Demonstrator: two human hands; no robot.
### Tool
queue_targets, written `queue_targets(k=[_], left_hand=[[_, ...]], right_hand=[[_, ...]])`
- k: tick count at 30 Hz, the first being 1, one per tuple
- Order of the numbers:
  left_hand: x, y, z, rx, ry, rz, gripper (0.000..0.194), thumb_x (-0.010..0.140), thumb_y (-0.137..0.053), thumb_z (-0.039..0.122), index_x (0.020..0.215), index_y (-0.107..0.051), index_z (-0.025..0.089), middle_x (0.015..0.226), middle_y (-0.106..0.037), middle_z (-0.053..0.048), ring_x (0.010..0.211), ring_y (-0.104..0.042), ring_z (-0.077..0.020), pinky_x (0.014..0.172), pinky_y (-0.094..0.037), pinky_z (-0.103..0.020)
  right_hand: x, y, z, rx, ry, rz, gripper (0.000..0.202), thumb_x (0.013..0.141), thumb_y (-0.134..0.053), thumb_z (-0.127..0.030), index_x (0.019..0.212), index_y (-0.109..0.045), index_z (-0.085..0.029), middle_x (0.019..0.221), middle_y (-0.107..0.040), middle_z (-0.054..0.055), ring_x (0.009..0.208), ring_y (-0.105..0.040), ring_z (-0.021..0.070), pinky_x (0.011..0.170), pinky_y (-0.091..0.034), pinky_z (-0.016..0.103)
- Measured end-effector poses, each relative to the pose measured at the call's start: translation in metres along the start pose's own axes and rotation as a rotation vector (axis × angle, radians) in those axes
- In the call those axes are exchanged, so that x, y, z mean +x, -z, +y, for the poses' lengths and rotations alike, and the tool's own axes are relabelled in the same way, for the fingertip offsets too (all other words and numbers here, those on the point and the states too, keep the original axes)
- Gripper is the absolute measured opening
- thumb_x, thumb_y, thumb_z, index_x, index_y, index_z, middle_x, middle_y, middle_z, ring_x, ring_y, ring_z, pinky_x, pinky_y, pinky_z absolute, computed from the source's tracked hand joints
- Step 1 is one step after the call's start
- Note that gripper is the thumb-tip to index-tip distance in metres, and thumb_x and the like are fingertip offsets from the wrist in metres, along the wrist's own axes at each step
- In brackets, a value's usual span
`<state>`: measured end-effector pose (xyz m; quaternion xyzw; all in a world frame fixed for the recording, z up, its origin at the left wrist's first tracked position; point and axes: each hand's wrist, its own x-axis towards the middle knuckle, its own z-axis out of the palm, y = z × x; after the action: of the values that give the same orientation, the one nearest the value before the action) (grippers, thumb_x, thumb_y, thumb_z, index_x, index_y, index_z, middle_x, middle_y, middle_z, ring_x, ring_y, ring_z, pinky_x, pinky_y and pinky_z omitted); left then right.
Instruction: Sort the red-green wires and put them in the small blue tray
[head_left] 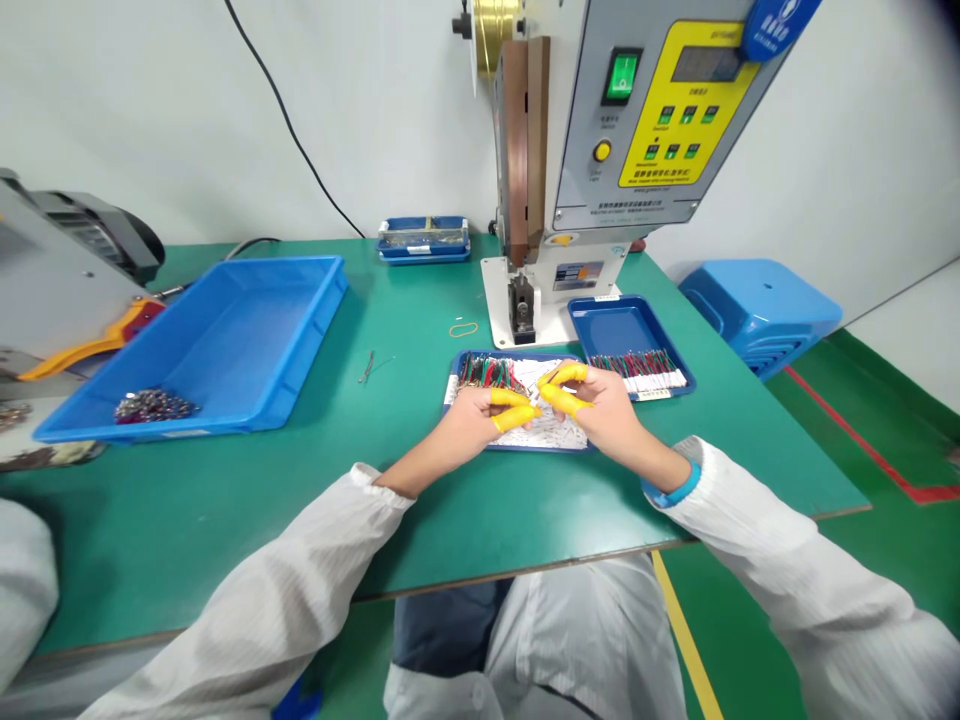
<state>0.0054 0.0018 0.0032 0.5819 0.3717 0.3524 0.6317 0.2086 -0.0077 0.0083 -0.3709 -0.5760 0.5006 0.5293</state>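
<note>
Beneath both hands lies a blue tray (pixel 555 449), holding white pieces (pixel 559 434) heaped loosely and, at its far left, thin red, green and black wires (pixel 480 372); just beyond the right hand (pixel 613 408), a second tray (pixel 611 322) holds a row of similar wires with white ends; well left of the left hand (pixel 466 425), a large bin (pixel 247 310) holds a shiny metallic heap (pixel 154 405); both hands' yellow-covered fingertips are drawn together, but I cannot tell what they grip.
</note>
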Motion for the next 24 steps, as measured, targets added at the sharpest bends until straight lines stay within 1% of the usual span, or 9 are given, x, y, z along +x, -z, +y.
queue_targets(k=[4, 7, 9, 12, 14, 15, 18, 21, 24], left_hand=[[0.001, -0.002, -0.001, -0.010, 0.010, 0.032, 0.039, 0.066, -0.090, 0.045, 0.082, -0.076, 0.012, 0.073, -0.071, -0.004, 0.067, -0.062, -0.0134, 0.062, -0.048, -0.024], [0.001, -0.002, -0.002, -0.016, -0.001, 0.040, 0.038, 0.070, -0.088, 0.042, 0.090, -0.076, 0.012, 0.079, -0.073, -0.006, 0.069, -0.064, -0.0133, 0.061, -0.047, -0.023], [0.001, -0.001, -0.002, -0.005, 0.005, 0.037, 0.038, 0.073, -0.085, 0.042, 0.096, -0.076, 0.012, 0.075, -0.072, -0.005, 0.065, -0.061, -0.0119, 0.055, -0.040, -0.021], [-0.001, 0.000, -0.002, 0.016, 0.000, 0.028, 0.037, 0.081, -0.078, 0.042, 0.101, -0.075, 0.012, 0.068, -0.067, -0.002, 0.055, -0.049, -0.0081, 0.049, -0.030, -0.020], [-0.001, 0.001, -0.002, 0.038, -0.015, 0.011, 0.036, 0.086, -0.072, 0.043, 0.103, -0.075, 0.012, 0.067, -0.065, -0.001, 0.051, -0.041, -0.0064, 0.048, -0.026, -0.021], [-0.001, 0.001, -0.003, 0.047, -0.024, 0.007, 0.036, 0.088, -0.069, 0.044, 0.104, -0.075, 0.012, 0.067, -0.065, -0.001, 0.049, -0.038, -0.0060, 0.047, -0.025, -0.021], [-0.001, 0.003, -0.006, 0.057, -0.040, 0.007, 0.033, 0.090, -0.066, 0.040, 0.105, -0.074, 0.012, 0.068, -0.064, 0.000, 0.048, -0.035, -0.0058, 0.047, -0.025, -0.021], [0.000, 0.004, -0.009, 0.037, -0.034, -0.001, 0.028, 0.089, -0.064, 0.036, 0.100, -0.072, 0.012, 0.068, -0.064, 0.000, 0.047, -0.037, -0.0055, 0.046, -0.025, -0.021], [0.001, 0.005, -0.011, -0.003, -0.029, -0.027, 0.026, 0.092, -0.058, 0.036, 0.094, -0.068, 0.012, 0.067, -0.063, 0.000, 0.046, -0.037, -0.0054, 0.045, -0.025, -0.021]], right_hand=[[0.004, 0.003, -0.001, 0.059, -0.018, 0.055, 0.023, 0.077, -0.085, -0.039, 0.082, -0.071, -0.022, 0.090, -0.071, 0.002, 0.057, -0.056, 0.0104, 0.048, -0.049, 0.027], [0.013, 0.015, -0.007, -0.008, 0.032, 0.126, 0.024, 0.079, -0.083, -0.041, 0.082, -0.069, -0.022, 0.090, -0.072, 0.002, 0.053, -0.054, 0.0098, 0.049, -0.050, 0.028], [0.020, 0.031, -0.015, -0.176, 0.079, 0.143, 0.023, 0.078, -0.082, -0.040, 0.082, -0.070, -0.021, 0.090, -0.073, 0.004, 0.061, -0.060, 0.0131, 0.054, -0.052, 0.029], [0.031, 0.062, -0.026, -0.555, 0.119, 0.308, 0.016, 0.081, -0.076, -0.033, 0.087, -0.072, -0.019, 0.084, -0.073, 0.006, 0.070, -0.065, 0.0176, 0.065, -0.053, 0.030], [0.037, 0.086, -0.030, -0.796, 0.041, 0.359, 0.014, 0.079, -0.073, -0.027, 0.089, -0.073, -0.017, 0.081, -0.073, 0.007, 0.072, -0.066, 0.0196, 0.067, -0.053, 0.030], [0.039, 0.097, -0.031, -0.863, -0.025, 0.369, 0.015, 0.078, -0.072, -0.025, 0.090, -0.072, -0.016, 0.081, -0.074, 0.008, 0.072, -0.067, 0.0201, 0.065, -0.052, 0.030], [0.043, 0.122, -0.031, -0.959, -0.216, 0.315, 0.014, 0.077, -0.071, -0.025, 0.087, -0.071, -0.015, 0.077, -0.074, 0.008, 0.065, -0.065, 0.0196, 0.057, -0.047, 0.029], [0.043, 0.135, -0.029, -1.035, -0.326, 0.266, 0.014, 0.076, -0.069, -0.026, 0.086, -0.071, -0.016, 0.067, -0.070, 0.005, 0.057, -0.061, 0.0176, 0.051, -0.042, 0.028], [0.042, 0.142, -0.026, -1.130, -0.404, 0.234, 0.014, 0.074, -0.070, -0.029, 0.082, -0.070, -0.017, 0.062, -0.067, 0.004, 0.054, -0.058, 0.0171, 0.049, -0.038, 0.028]])
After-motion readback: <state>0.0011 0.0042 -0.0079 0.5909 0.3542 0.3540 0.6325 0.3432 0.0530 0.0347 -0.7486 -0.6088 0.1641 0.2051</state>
